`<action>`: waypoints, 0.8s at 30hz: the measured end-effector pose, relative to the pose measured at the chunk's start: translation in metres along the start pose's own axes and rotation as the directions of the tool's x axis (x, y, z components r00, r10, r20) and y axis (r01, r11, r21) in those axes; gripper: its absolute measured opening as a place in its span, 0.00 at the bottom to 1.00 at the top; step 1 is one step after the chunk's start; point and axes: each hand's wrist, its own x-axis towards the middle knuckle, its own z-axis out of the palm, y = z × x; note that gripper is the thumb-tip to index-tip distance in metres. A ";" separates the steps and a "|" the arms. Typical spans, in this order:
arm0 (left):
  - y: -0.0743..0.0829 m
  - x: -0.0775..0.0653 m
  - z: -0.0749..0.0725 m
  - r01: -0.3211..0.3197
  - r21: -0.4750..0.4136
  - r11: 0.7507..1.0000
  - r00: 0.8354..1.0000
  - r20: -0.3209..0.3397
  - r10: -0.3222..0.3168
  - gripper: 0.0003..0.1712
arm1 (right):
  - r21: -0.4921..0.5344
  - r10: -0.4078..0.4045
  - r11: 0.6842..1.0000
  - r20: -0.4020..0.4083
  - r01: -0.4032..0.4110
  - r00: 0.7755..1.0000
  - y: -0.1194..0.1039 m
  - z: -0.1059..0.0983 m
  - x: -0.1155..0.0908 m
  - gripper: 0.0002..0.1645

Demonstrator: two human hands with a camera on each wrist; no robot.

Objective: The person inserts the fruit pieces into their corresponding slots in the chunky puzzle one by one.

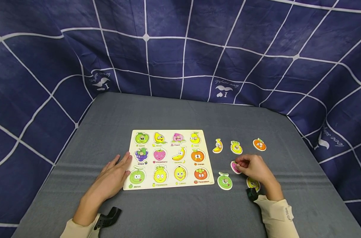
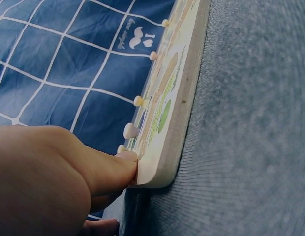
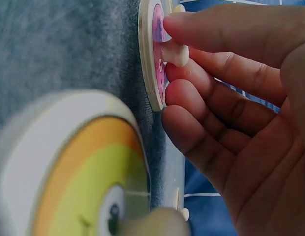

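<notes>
A wooden fruit puzzle board [image 1: 168,161] lies on the grey cloth, with knobbed pieces in its upper rows. My left hand [image 1: 112,177] rests at its left edge, fingers extended; the left wrist view shows the thumb [image 2: 113,169] touching the board's corner. To the right of the board, my right hand [image 1: 256,168] holds a pink puzzle piece [image 1: 234,167] by its knob area. From the right wrist view, thumb and curled fingers surround the knob [image 3: 176,53] of that pink piece [image 3: 156,64]. My fingers partly hide its picture.
Loose pieces lie right of the board: a banana [image 1: 218,146], a pineapple [image 1: 236,147], an orange [image 1: 259,144] and a melon [image 1: 224,181]. A yellow round piece [image 1: 253,183] sits partly under my right wrist. A blue checked curtain [image 1: 180,49] surrounds the table.
</notes>
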 end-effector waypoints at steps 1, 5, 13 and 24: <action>0.000 0.000 0.000 0.000 0.000 1.000 1.000 0.000 0.000 0.31 | 0.004 0.002 1.000 0.003 -0.002 1.000 0.000 0.000 0.000 0.05; 0.000 0.000 0.000 -0.002 0.003 1.000 1.000 -0.003 0.002 0.31 | 0.005 0.012 1.000 0.012 -0.012 1.000 0.000 -0.002 -0.001 0.05; 0.001 0.000 0.000 0.002 0.010 1.000 1.000 0.002 -0.002 0.31 | -0.003 0.028 1.000 0.020 -0.028 0.999 0.002 -0.005 -0.002 0.06; 0.000 0.000 -0.001 -0.008 0.019 1.000 1.000 0.000 0.008 0.31 | 0.005 0.021 1.000 0.021 -0.022 1.000 0.005 -0.005 -0.004 0.05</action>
